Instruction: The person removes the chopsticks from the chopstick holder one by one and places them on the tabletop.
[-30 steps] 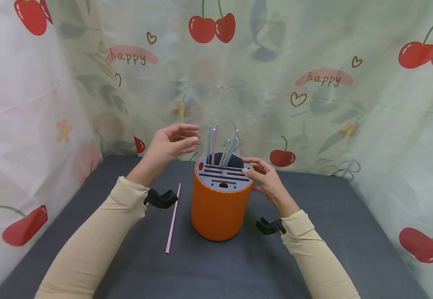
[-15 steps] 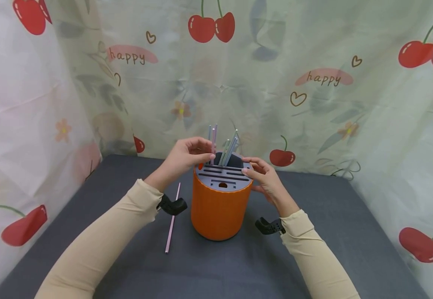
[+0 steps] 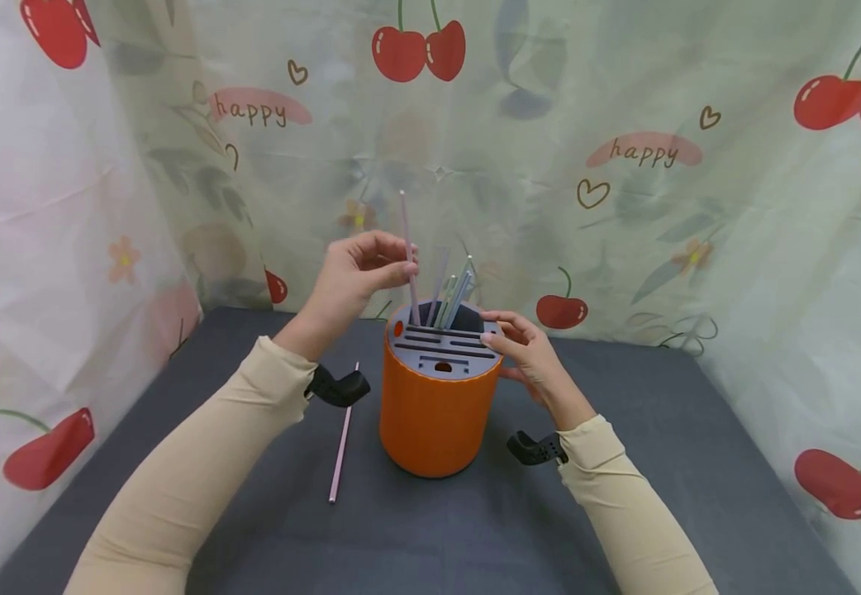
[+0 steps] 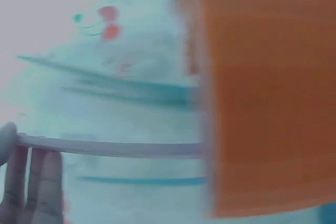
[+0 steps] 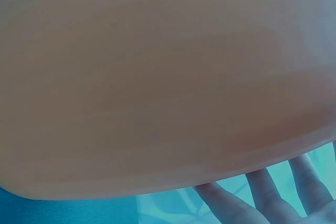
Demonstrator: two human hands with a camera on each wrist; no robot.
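Note:
In the head view my left hand [image 3: 359, 268] pinches a pink chopstick [image 3: 404, 219] near its upper part. The chopstick stands nearly upright, its lower end inside the open compartment of an orange round holder [image 3: 434, 421] with a slotted grey top. Several green and bluish chopsticks [image 3: 456, 297] lean in the same compartment. My right hand [image 3: 538, 359] grips the holder's right rim, thumb on the top and fingers round the far side. In the right wrist view its fingers [image 5: 265, 192] meet the holder's wall. The left wrist view shows the pinched chopstick [image 4: 115, 148] beside the blurred holder.
Another pink chopstick [image 3: 343, 446] lies on the dark grey tabletop [image 3: 401, 529], left of the holder and partly under the left wrist camera [image 3: 340, 387]. A cherry-patterned curtain [image 3: 438, 149] encloses the table at the back and sides.
My left hand moved right to the chopsticks, took hold of the pink one and raised it, tilting its top leftward. Another chopstick in the compartment now leans right. The right hand stays on the rim.

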